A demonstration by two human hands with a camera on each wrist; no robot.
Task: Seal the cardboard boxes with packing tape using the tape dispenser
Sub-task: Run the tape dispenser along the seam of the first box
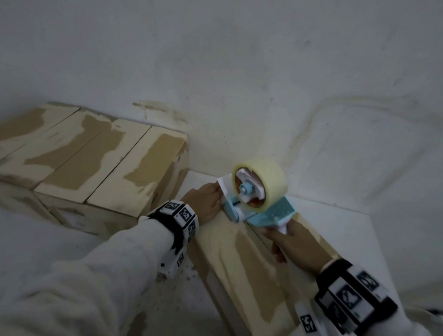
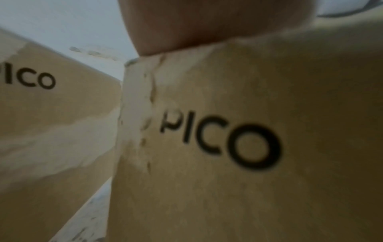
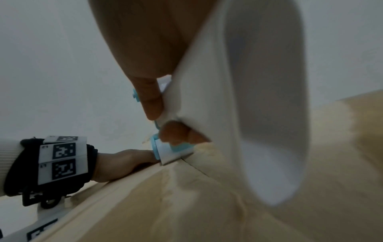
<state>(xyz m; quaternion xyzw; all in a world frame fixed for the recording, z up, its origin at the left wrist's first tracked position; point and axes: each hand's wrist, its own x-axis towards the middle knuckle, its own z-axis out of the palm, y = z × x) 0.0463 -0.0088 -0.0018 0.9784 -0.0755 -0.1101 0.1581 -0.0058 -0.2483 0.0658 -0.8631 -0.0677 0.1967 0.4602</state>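
A light-blue and white tape dispenser [image 1: 258, 207], loaded with a roll of clear packing tape [image 1: 261, 182], was set at the far end of the nearest cardboard box [image 1: 249, 268], over the seam between its closed flaps. The top of that box was patched with pale torn areas, and "PICO" was printed in black on its side. More cardboard boxes [image 1: 88, 159], closed and similarly scuffed, were ranged side by side to the left against the wall.
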